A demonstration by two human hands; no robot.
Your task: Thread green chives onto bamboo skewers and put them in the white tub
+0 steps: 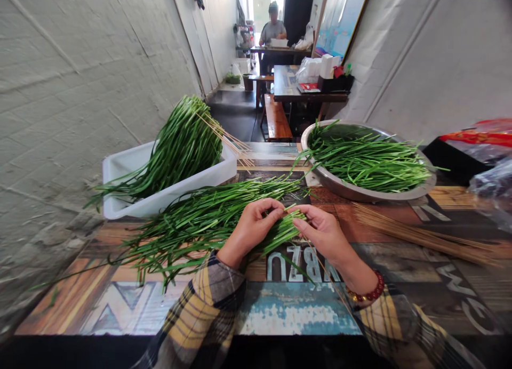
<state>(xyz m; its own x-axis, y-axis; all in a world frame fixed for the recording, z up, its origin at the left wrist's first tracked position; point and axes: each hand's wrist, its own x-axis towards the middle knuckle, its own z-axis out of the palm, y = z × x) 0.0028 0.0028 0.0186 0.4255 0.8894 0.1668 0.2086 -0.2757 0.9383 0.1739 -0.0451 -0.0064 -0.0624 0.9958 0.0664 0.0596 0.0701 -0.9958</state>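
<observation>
Taking the point between the two hands as the dial's centre, the small bunch of green stalks (290, 231) lies right there, its pale cut ends pointing to about one o'clock and its lower part running off toward seven, under the left hand (258, 225). The right hand (322, 230) is closed on those pale ends, thumb on the near side and fingers on the far side. The left thumb and forefinger meet just beside them; what they pinch, if anything, is hard to make out, and with the other fingers tucked out of sight I cannot tell whether that hand grips the bunch. A thin stick (334, 286) slants from below the right hand toward five o'clock, its upper end hidden by hand and stalks. The larger pile of stalks (200, 214) spreads on the table (288, 310) from nine to eleven o'clock, partly covered by the left hand. At ten o'clock stands the white tray (222, 174) with a thick bundle (186, 139) heaped in it, several sticks (230, 137) jutting out. The metal basin (362, 194) sits at two o'clock, holding more stalks. Loose skewers (420, 234) lie between three and four, and clear plastic (496, 193) near three is cut off by the edge. Both sleeves run out of view at the bottom.
</observation>
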